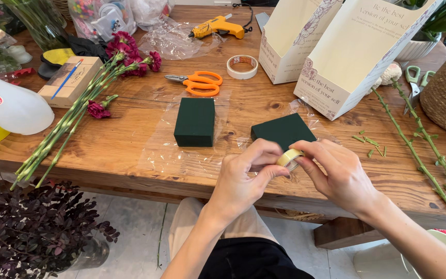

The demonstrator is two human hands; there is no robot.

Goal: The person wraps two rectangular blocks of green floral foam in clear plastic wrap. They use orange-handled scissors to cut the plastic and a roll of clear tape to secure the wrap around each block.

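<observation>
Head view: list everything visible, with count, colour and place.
foam blocks: two, dark green, table centre on clear film
tape roll: one, pale, between both hands
second tape roll: one, white, behind scissors
scissors: one, orange, mid-table
glue gun: one, yellow, far edge
carnations: a bunch, magenta, left
boxes: two, cream, right rear
bare stems: several, green, right
left hand: gripping roll
right hand: gripping roll

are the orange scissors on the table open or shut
Shut: the orange scissors lie flat on the table, blades together in one point.
</observation>
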